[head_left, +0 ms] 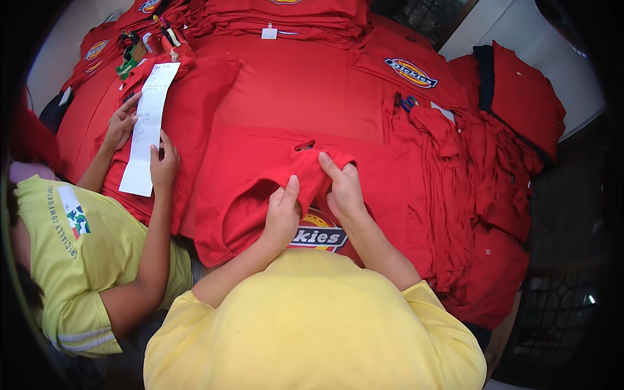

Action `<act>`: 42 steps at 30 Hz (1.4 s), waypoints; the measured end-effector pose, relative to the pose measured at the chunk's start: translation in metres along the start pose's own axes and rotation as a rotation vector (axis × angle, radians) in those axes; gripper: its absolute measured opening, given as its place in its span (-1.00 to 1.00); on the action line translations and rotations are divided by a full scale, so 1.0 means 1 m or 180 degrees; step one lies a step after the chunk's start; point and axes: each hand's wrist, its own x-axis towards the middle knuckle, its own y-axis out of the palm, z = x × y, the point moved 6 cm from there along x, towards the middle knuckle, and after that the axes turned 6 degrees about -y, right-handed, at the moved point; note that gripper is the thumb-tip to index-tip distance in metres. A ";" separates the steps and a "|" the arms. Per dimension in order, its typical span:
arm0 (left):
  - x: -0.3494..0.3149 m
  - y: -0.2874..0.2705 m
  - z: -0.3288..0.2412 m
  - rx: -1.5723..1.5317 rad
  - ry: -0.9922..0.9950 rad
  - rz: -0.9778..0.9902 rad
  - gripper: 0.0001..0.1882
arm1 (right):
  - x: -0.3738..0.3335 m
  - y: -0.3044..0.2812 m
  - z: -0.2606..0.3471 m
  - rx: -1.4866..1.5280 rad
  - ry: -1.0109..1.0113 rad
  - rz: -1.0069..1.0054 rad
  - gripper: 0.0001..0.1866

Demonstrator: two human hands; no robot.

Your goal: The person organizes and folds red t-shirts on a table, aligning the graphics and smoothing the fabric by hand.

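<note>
A red T-shirt (276, 156) with a printed front logo lies across the table before me, its fabric gathered up between my hands. My left hand (282, 213) pinches a fold, thumb on top, beside a wide dark-edged opening in the cloth. With the thumb raised along the cloth, my right hand (344, 188) grips the shirt a little farther right and away from me. A small gap with something dark inside shows just beyond the right thumb. Part of the logo shows below my hands, close to my yellow shirt.
At left, a co-worker (97, 266) in a yellow-green shirt holds a long white paper slip (151, 123) with both hands. Red garment stacks (286, 23) line the back, and a rumpled red pile (478, 188) fills the right. Blue-handled scissors (408, 103) lie there.
</note>
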 end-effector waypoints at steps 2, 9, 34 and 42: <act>-0.002 0.007 -0.003 -0.0269 0.0174 0.0267 -0.74 | 0.013 -0.014 -0.003 0.0358 0.0005 -0.0023 -0.91; -0.003 0.011 -0.006 -0.0156 -0.0037 -0.0113 -0.74 | 0.015 -0.013 0.004 0.0439 0.0664 0.0120 -0.88; 0.007 0.049 -0.063 -0.0411 0.0201 0.0181 -0.53 | -0.031 0.014 0.051 -0.2107 0.0048 0.0762 -0.63; -0.027 0.032 -0.008 0.1729 0.1431 0.1361 -0.26 | -0.082 0.030 0.016 -0.2112 -0.1142 0.1810 -0.25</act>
